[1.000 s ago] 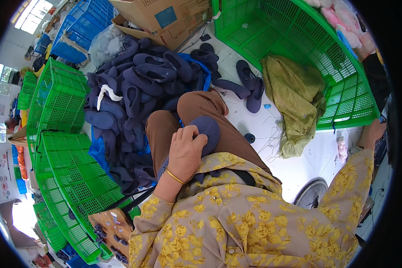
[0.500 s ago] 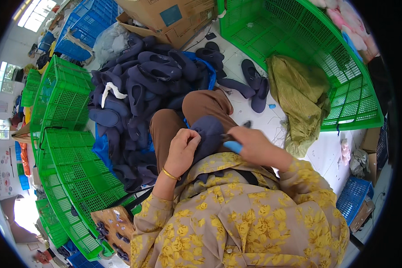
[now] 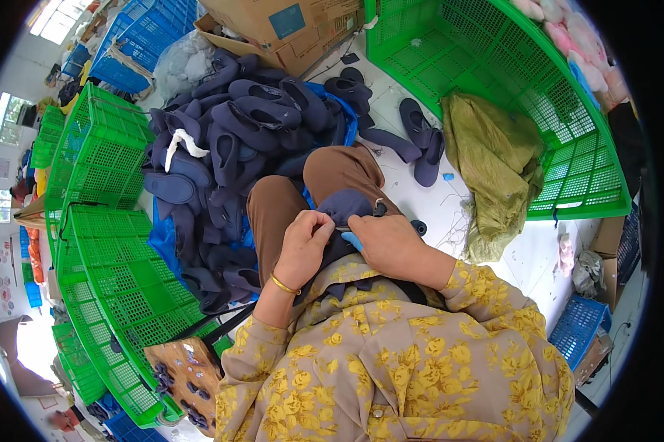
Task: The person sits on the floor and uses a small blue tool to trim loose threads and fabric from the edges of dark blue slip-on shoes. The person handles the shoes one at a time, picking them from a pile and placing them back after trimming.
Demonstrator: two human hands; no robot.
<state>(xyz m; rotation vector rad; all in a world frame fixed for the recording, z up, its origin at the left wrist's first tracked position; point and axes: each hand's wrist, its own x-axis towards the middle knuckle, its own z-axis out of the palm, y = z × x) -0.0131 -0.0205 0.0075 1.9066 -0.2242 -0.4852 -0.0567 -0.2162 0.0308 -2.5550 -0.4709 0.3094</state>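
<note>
Two hands: the left hand [image 3: 304, 247] pinches one navy shoe [image 3: 344, 201], fingers curled nearly closed; the right hand [image 3: 392, 240] curls around one largely hidden tool [image 3: 380, 209] against it. The shoe lies on the lap [image 3: 273, 214], over the right thigh's inner edge. On the floor [image 3: 402, 191], three loose shoes [image 3: 416, 125] lie near one olive sack [image 3: 490, 158].

The right hand [image 3: 385, 245] is hiding most of a blue-ended tool [image 3: 352, 241], leaving its kind unclear. The left hand [image 3: 301, 249] is covering part of a navy piece [image 3: 344, 202]. The left sleeve [image 3: 249, 357] is overlapping a wooden board [image 3: 205, 370], whose dark bits [image 3: 162, 378] are appearing too small to identify. The upper edge is cropping a cardboard box [image 3: 304, 29]; the dark rim is cutting off pink bundles [image 3: 565, 35].
</note>
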